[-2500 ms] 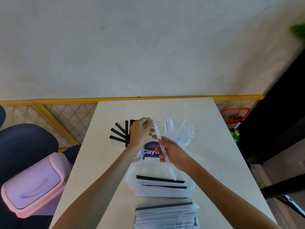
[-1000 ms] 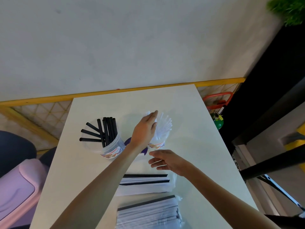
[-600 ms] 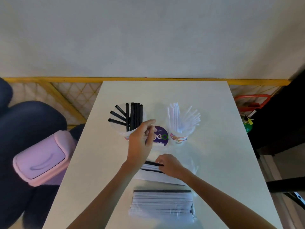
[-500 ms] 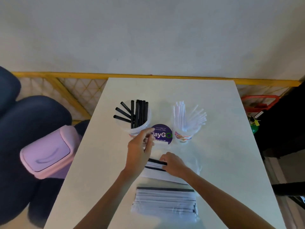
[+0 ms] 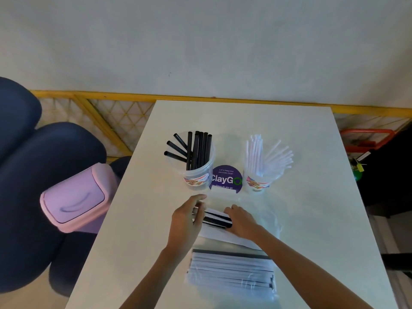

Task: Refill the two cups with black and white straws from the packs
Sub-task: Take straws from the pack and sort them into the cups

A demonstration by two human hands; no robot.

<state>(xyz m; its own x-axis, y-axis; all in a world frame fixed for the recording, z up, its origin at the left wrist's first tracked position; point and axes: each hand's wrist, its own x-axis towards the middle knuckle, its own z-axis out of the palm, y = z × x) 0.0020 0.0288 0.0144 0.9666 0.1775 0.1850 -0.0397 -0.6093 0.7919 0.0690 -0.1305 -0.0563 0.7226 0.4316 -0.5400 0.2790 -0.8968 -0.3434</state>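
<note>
On the white table (image 5: 245,121) stand two clear cups: the left cup (image 5: 197,178) holds several black straws (image 5: 198,150), the right cup (image 5: 256,182) holds several white straws (image 5: 265,157). In front of them lies an open plastic pack (image 5: 225,233) with paper-wrapped black straws (image 5: 217,218) on top. My left hand (image 5: 186,224) curls its fingers round the left end of those straws. My right hand (image 5: 243,219) grips them from the right. A second, fuller pack (image 5: 231,272) lies nearest to me.
A purple round sticker (image 5: 225,178) sits on the table between the cups. A pink swing-lid bin (image 5: 73,202) and a dark blue chair (image 5: 24,175) stand at the left. A yellow rail (image 5: 100,95) runs behind the table; a red frame (image 5: 365,139) is at the right.
The white straw went from my hands into the right cup. My left hand came back down from the cups to the open pack, joining my right hand on the wrapped black straws.
</note>
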